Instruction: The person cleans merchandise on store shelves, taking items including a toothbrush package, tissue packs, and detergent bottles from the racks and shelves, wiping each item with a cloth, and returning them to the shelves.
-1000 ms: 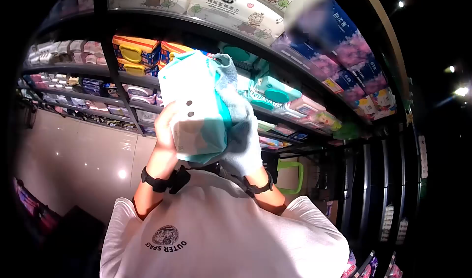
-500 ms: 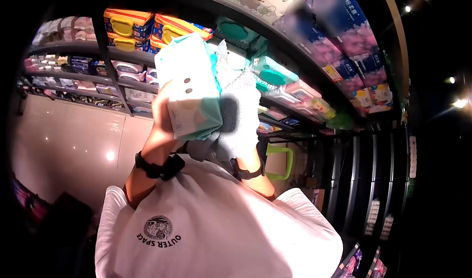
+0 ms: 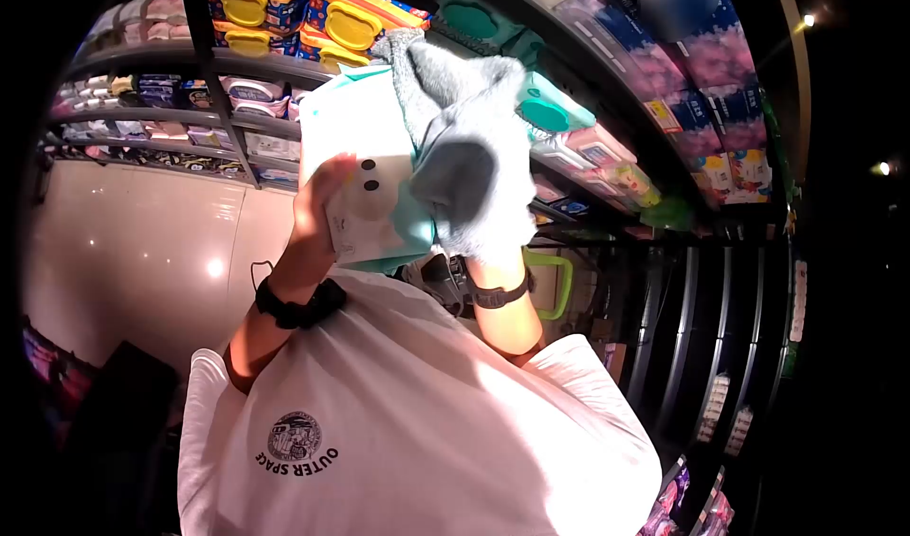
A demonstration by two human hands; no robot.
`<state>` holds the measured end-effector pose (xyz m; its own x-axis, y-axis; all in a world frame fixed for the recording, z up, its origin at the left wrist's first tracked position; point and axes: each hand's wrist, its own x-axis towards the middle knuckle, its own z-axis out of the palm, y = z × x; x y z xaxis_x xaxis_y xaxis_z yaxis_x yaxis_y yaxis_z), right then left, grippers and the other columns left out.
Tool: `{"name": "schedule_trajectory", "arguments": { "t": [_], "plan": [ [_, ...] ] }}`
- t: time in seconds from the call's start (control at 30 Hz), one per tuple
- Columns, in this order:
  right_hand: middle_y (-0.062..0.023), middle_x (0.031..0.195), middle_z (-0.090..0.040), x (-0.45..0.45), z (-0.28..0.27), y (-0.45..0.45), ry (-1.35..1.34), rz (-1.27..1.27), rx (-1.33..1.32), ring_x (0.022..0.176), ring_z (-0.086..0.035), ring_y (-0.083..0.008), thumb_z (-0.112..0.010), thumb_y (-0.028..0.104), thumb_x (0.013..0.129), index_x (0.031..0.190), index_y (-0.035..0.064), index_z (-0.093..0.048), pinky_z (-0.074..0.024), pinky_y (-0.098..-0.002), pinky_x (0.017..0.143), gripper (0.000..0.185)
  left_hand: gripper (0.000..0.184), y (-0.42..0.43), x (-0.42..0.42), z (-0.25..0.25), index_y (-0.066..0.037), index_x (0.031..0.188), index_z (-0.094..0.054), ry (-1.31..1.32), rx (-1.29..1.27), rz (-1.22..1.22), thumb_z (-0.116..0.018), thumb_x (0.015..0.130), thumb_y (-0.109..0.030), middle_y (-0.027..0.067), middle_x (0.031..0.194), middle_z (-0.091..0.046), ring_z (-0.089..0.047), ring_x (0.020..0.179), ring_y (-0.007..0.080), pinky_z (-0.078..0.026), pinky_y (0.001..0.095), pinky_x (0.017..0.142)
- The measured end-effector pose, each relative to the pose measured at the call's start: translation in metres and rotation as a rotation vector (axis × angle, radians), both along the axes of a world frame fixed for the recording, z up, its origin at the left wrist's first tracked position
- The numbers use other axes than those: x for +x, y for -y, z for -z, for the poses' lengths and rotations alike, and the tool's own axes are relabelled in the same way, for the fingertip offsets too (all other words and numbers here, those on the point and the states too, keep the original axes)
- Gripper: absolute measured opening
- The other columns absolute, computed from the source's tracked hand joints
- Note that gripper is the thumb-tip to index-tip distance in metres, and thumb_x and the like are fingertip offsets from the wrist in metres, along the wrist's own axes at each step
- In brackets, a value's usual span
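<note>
My left hand (image 3: 322, 199) is closed around the left side of a white and mint-green soft pack (image 3: 379, 223), probably wipes or tissues, with two dark oval dots on it. The pack is held up in front of my chest. A fluffy grey cloth (image 3: 469, 147) is draped over my right hand (image 3: 493, 269) and lies against the pack's right side and top corner. The cloth hides my right fingers; only the wrist end of that hand shows below it.
Shelves hold orange-and-blue packs with yellow lids (image 3: 355, 26), teal-lidded packs (image 3: 545, 114) and blue-and-pink packs (image 3: 706, 53). A bright green frame (image 3: 566, 290) stands low behind my right wrist. Dark shelf racks (image 3: 678, 327) run along the right. Shiny tiled floor (image 3: 142, 223) lies left.
My right hand has moved slightly right, and the grey cloth now folds over the pack's upper right corner. The pack has lowered a little and turned slightly in my left hand.
</note>
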<state>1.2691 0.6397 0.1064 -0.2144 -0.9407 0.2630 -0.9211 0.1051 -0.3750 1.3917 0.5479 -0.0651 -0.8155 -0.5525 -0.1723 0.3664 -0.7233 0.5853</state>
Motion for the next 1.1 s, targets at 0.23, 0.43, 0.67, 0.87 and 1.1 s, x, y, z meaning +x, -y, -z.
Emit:
{"name": "schedule_trajectory", "arguments": {
  "t": [0.23,0.43,0.67,0.87,1.1],
  "plan": [
    [-0.0243,0.157,-0.025,-0.007,0.067,-0.009,0.517,-0.115,-0.253,0.146,-0.025,-0.0386,-0.065,0.018,0.08,0.152,0.0018,-0.028,-0.0209,-0.042,0.118,0.083,0.043,0.014,0.008,-0.014,-0.002,0.129,-0.05,-0.211,0.218,0.051,-0.058,0.095,-0.027,0.0135,0.115,-0.063,-0.063,0.105,0.0229,-0.051,0.0358,0.092],
    [-0.0253,0.153,-0.032,0.028,0.076,-0.014,0.646,-0.078,-0.368,0.143,-0.032,-0.0371,-0.05,0.041,0.092,0.144,-0.0069,-0.036,-0.0242,-0.0446,0.116,0.071,0.044,0.015,0.011,-0.024,0.0,0.133,-0.048,-0.316,0.409,0.124,-0.056,0.098,-0.024,0.0137,0.123,-0.061,-0.06,0.113,0.0238,-0.049,0.0358,0.098],
    [-0.0239,0.15,-0.04,-0.003,0.061,0.001,0.799,-0.065,-0.289,0.143,-0.035,-0.0333,-0.047,0.007,0.093,0.137,-0.0057,-0.049,-0.0245,-0.0416,0.116,0.045,0.051,0.018,0.014,-0.023,0.006,0.134,-0.047,-0.156,0.14,0.075,-0.033,0.103,-0.031,0.0215,0.128,-0.059,-0.06,0.116,0.0308,-0.048,0.0426,0.103],
    [-0.0263,0.153,-0.033,0.029,0.083,-0.013,0.521,-0.153,-0.425,0.145,-0.025,-0.0432,-0.048,0.01,0.092,0.139,-0.0068,-0.045,-0.0183,-0.0514,0.117,0.05,0.055,0.024,0.0,0.0,0.004,0.129,-0.052,-0.096,-0.282,-0.233,-0.045,0.098,-0.041,0.0165,0.12,-0.062,-0.062,0.106,0.0273,-0.048,0.0398,0.098],
    [-0.0233,0.149,-0.04,-0.001,0.05,0.013,0.362,-0.251,-0.326,0.142,-0.031,-0.0436,-0.05,0.01,0.09,0.138,-0.0023,-0.049,-0.0225,-0.0494,0.116,0.049,0.05,0.017,0.021,0.039,0.0,0.131,-0.051,-0.33,0.49,-0.155,-0.047,0.099,-0.038,0.0145,0.123,-0.059,-0.059,0.108,0.0236,-0.048,0.0361,0.096]
  ]
}}
